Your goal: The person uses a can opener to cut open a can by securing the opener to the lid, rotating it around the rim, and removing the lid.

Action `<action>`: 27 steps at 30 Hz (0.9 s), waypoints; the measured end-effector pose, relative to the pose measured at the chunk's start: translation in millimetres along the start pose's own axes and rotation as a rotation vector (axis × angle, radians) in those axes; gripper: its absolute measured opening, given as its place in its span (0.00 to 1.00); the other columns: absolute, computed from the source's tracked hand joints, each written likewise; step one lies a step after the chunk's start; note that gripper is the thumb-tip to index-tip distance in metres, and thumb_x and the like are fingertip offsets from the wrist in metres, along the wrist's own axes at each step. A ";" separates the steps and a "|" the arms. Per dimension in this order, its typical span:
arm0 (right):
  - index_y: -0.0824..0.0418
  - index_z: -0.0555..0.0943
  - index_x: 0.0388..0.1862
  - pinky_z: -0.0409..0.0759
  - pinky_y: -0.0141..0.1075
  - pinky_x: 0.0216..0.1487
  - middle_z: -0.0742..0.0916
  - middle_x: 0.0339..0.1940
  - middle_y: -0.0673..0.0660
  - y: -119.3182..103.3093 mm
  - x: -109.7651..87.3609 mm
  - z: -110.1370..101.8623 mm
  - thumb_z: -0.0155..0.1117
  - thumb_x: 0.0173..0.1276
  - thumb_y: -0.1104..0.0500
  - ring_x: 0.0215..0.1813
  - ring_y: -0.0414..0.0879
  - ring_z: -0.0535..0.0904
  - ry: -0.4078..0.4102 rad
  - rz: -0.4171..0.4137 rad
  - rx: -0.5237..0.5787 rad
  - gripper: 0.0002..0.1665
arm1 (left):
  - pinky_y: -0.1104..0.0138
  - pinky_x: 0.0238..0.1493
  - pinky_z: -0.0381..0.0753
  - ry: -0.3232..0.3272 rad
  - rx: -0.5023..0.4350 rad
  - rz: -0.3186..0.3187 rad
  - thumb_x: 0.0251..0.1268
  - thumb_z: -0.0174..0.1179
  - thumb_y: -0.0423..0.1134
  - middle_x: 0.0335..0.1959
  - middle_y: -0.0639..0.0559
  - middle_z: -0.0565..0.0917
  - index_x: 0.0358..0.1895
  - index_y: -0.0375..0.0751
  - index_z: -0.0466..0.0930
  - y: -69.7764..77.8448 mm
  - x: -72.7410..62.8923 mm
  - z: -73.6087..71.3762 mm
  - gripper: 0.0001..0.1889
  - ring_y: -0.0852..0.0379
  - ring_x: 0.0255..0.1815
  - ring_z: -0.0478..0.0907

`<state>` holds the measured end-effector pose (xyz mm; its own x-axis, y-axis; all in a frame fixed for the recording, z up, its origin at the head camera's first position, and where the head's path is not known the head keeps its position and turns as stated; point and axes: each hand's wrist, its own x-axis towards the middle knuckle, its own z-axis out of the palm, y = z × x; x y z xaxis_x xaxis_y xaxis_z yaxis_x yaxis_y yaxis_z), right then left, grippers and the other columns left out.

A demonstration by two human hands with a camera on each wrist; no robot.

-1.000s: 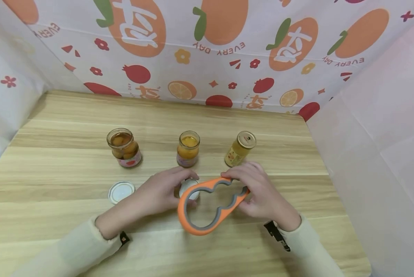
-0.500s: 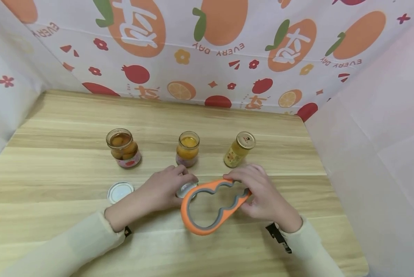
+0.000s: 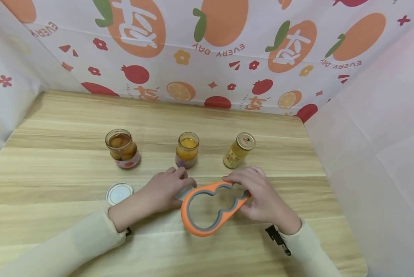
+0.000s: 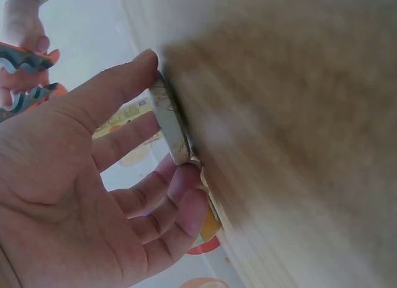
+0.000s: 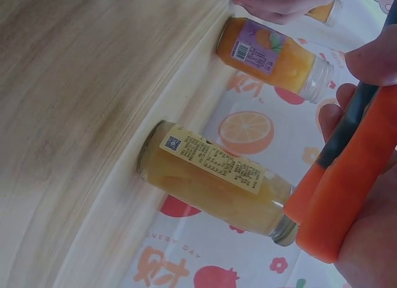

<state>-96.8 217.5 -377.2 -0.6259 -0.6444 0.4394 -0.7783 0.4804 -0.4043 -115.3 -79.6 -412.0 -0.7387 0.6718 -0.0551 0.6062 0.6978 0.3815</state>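
My left hand grips a jar lid by its edge, low over the wooden table. In the left wrist view the lid stands on a slant between thumb and fingers, right at the tabletop. My right hand holds an orange jar opener with a grey scalloped inner edge; its wide loop points left, above the table. Behind the left hand stands an uncovered jar of yellow fruit. Beyond the right hand is a jar with its gold lid on.
Another uncovered jar with dark round fruit stands at the left. A white lid lies flat on the table beside the left forearm. A fruit-print curtain hangs along the table's back edge.
My left hand has shifted slightly left with the lid, which now shows less beneath the fingers. The right hand and the jar opener have barely moved.
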 end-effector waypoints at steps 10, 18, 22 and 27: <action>0.52 0.80 0.61 0.67 0.50 0.60 0.86 0.53 0.45 3.1 -2.8 3.1 0.70 0.44 0.61 0.56 0.45 0.78 -0.001 0.005 0.001 0.38 | 0.60 0.30 0.74 -0.017 0.022 0.001 0.53 0.74 0.54 0.43 0.52 0.73 0.54 0.56 0.82 1.4 1.4 3.3 0.24 0.52 0.38 0.69; 0.51 0.80 0.60 0.67 0.50 0.60 0.86 0.53 0.45 3.3 -4.6 0.7 0.69 0.44 0.62 0.57 0.44 0.78 -0.004 0.031 -0.001 0.38 | 0.60 0.30 0.73 0.011 0.032 -0.006 0.52 0.75 0.52 0.44 0.52 0.75 0.56 0.57 0.81 8.4 -1.6 -0.1 0.26 0.52 0.40 0.69; 0.51 0.80 0.60 0.66 0.50 0.60 0.86 0.53 0.44 3.0 -6.5 -1.3 0.70 0.44 0.62 0.56 0.43 0.77 0.000 0.042 -0.003 0.38 | 0.55 0.37 0.79 0.103 0.009 0.041 0.54 0.74 0.53 0.50 0.50 0.77 0.56 0.56 0.81 15.6 -0.1 -3.5 0.25 0.49 0.48 0.72; 0.51 0.79 0.61 0.66 0.50 0.60 0.85 0.53 0.44 3.6 -9.0 -3.7 0.69 0.44 0.64 0.55 0.43 0.77 0.008 0.051 -0.005 0.39 | 0.55 0.46 0.79 0.170 -0.133 0.092 0.56 0.74 0.51 0.52 0.55 0.80 0.56 0.56 0.81 22.3 9.0 -7.9 0.24 0.51 0.53 0.74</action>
<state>-94.2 227.2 -379.6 -0.6654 -0.6143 0.4242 -0.7454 0.5154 -0.4228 -110.7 -59.9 -396.7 -0.7280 0.6716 0.1375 0.6375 0.5893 0.4963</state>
